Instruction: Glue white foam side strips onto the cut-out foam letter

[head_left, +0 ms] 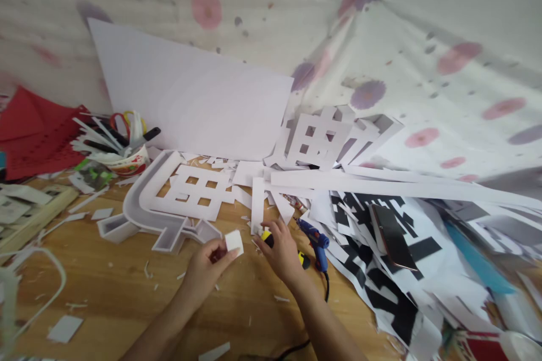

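Observation:
My left hand (207, 268) pinches a small white foam piece (234, 241) above the wooden floor. My right hand (282, 254) is closed round a yellow and black tool (266, 236), probably a utility knife, with a second yellow bit showing at its far side. A long white strip (257, 203) lies just beyond the right hand. A white foam-board letter shape (186, 194) with raised side walls lies beyond both hands. A blue glue gun (315, 240) rests to the right of my right hand, its black cord trailing toward me.
A large white board (190, 96) leans against a flowered cloth. A bowl of scissors and strips (122, 146) stands at left beside red paper (34, 130). Another cut letter (322, 138), long strips, black-and-white printed sheets (381, 271) and a phone (392, 234) lie right. Scraps litter the floor.

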{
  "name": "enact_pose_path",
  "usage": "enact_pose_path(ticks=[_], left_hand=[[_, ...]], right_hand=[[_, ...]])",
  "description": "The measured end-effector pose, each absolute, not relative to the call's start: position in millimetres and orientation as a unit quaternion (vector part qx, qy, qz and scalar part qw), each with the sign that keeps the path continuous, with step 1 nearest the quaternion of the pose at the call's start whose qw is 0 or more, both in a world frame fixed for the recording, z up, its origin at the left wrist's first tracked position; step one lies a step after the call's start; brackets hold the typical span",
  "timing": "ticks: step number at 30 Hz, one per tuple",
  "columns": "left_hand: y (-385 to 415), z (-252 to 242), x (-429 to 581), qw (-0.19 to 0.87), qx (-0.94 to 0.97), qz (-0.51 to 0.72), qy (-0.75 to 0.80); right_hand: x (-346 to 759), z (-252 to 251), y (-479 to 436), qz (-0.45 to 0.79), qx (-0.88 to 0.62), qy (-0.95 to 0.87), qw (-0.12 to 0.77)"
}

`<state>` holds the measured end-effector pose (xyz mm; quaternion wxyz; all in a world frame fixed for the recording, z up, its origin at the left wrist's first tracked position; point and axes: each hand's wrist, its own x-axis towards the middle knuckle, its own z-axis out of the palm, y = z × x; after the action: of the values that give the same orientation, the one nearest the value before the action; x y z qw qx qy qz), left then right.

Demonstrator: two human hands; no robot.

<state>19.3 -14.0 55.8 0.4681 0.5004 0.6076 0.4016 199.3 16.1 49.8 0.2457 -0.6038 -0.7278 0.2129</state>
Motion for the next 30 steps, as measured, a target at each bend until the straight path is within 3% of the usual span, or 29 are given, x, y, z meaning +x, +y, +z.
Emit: enact_pose_path(ticks=[3, 5, 7, 13, 21, 30], left_hand=[[-16.2, 54.6, 12.4, 0.326, 0.61, 0.382, 0.613], [-16.8, 54.3, 8.0, 0.285, 0.642, 0.359, 0.615], [-17.1, 54.4, 3.8, 0.271, 0.649, 0.351, 0.618], [-16.9, 55.9, -3.9, 0.296, 0.648, 0.349, 0.609], [-15.2, 57.0, -1.2, 0.28, 0.657, 0.315, 0.625], [-16.1, 54.2, -8.2, 0.221, 0.673, 0.323, 0.627]], right_hand=[[185.4, 72.0, 21.6, 0.364, -0.406, -0.781, 0.305], [176.7, 79.2, 27.7, 0.391, -0.345, -0.794, 0.311], [170.1, 77.4, 34.6, 0.406, -0.348, -0.781, 0.324], [165.6, 55.6, 45.5, 0.599, -0.365, -0.626, 0.341], [175.2, 70.0, 39.0, 0.288, -0.524, -0.763, 0.245], [169.5, 82.8, 42.6, 0.3, -0.348, -0.861, 0.221]])
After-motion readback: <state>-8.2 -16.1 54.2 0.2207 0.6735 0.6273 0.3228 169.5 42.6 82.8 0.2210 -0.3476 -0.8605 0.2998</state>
